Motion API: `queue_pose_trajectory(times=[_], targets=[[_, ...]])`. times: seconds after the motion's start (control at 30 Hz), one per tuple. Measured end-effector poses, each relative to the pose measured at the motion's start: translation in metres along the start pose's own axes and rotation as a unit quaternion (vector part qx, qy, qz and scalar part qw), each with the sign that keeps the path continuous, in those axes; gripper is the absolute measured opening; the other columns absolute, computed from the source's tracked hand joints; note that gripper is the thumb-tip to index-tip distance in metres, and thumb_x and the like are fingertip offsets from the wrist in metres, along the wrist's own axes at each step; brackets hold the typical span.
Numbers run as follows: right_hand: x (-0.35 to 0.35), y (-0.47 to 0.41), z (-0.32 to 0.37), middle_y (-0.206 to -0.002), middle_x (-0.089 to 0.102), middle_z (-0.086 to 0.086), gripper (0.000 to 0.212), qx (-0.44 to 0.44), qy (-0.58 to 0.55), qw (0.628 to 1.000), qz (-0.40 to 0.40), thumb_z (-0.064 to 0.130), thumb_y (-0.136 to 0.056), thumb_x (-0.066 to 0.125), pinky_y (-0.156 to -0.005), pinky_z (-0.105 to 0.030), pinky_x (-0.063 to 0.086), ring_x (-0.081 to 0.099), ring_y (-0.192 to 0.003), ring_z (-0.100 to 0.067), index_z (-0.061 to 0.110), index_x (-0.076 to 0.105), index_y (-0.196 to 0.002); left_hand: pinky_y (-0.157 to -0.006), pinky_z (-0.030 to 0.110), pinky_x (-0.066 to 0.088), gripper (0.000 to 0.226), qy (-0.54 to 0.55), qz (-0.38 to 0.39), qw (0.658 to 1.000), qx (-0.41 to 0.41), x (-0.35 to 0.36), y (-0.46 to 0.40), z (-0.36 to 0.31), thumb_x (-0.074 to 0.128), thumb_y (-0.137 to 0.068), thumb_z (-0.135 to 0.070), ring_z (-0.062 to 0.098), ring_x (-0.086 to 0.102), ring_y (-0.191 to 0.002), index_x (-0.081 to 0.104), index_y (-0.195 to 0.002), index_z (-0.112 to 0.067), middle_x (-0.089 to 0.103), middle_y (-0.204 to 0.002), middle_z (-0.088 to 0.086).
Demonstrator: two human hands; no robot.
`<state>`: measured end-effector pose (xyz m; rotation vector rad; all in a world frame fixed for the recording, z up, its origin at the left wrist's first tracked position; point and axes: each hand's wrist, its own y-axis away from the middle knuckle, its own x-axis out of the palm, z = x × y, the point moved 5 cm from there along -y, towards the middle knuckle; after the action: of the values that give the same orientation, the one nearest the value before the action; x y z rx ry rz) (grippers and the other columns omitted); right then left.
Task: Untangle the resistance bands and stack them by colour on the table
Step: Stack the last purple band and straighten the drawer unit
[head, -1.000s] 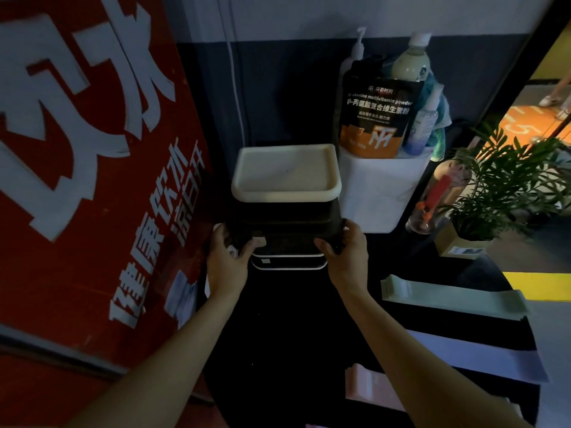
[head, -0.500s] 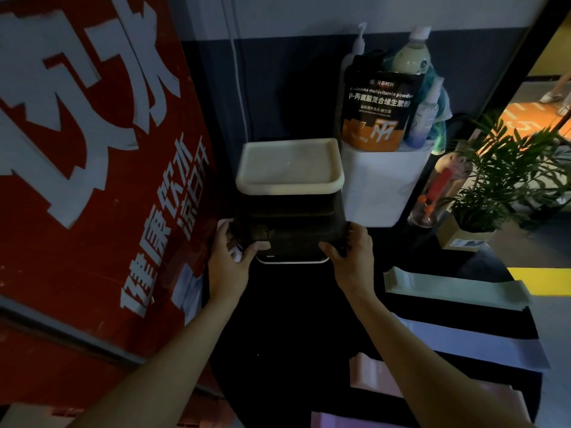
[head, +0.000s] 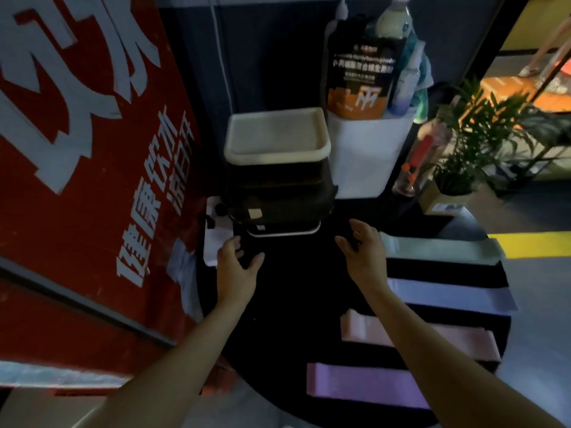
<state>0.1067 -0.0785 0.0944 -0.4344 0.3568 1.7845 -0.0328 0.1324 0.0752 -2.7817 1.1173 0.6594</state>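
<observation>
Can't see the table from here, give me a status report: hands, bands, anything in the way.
Left hand and right hand open, holding nothing. Four bands flat on table: green band, lavender band, pink band, purple band. Black box ahead.

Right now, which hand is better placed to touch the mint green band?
The right hand. It hovers open beside the near end of the mint green band, on the table's right side. The left hand is open too, but lies far across the black table.

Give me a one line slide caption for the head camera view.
Both hands, left and right, hover open before a black box; four bands lie side by side on the dark table.
</observation>
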Motion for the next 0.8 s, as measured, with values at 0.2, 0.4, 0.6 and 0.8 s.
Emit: queue_pose_trajectory(times=[0.2, 0.4, 0.6, 0.8], targets=[[-0.028, 0.065, -0.072, -0.116, 0.053, -0.012, 0.031, 0.045, 0.104, 0.994, -0.005, 0.015, -0.087, 0.064, -0.082, -0.023, 0.038, 0.055, -0.104, -0.028, 0.005, 0.061, -0.116, -0.092, 0.029, 0.043, 0.046, -0.043, 0.146, 0.985, -0.079, 0.056, 0.061, 0.048, 0.066, -0.086, -0.021, 0.021, 0.052, -0.115, 0.047, -0.125, -0.008, 0.05, -0.119, 0.006], [-0.037, 0.132, -0.14, -0.111, 0.052, -0.01, 0.027, 0.112, 0.158, 0.981, -0.001, 0.016, -0.085, 0.067, -0.082, -0.028, 0.044, 0.056, -0.1, -0.028, 0.009, 0.064, -0.11, -0.083, 0.025, 0.041, 0.055, -0.119, 0.207, 0.964, -0.115, 0.096, 0.112, 0.084, 0.072, -0.081, -0.024, 0.02, 0.054, -0.107, 0.047, -0.126, -0.004, 0.054, -0.122, 0.01], [-0.024, 0.177, -0.181, -0.108, 0.051, -0.01, 0.026, 0.152, 0.175, 0.973, 0.012, 0.017, -0.083, 0.068, -0.074, -0.026, 0.038, 0.053, -0.1, -0.028, 0.009, 0.064, -0.108, -0.088, 0.03, 0.043, 0.063, -0.153, 0.21, 0.952, -0.16, 0.102, 0.139, 0.111, 0.078, -0.075, -0.021, 0.029, 0.056, -0.111, 0.047, -0.125, 0.002, 0.056, -0.122, 0.016], [-0.02, 0.191, -0.189, -0.113, 0.052, -0.007, 0.016, 0.135, 0.215, 0.967, -0.011, 0.016, -0.085, 0.063, -0.077, -0.035, 0.043, 0.047, -0.105, -0.03, 0.01, 0.062, -0.1, -0.071, 0.026, 0.041, 0.031, -0.194, 0.207, 0.945, -0.163, 0.104, 0.146, 0.111, 0.077, -0.075, -0.013, 0.021, 0.059, -0.084, 0.064, -0.098, 0.002, 0.063, -0.089, 0.012]])
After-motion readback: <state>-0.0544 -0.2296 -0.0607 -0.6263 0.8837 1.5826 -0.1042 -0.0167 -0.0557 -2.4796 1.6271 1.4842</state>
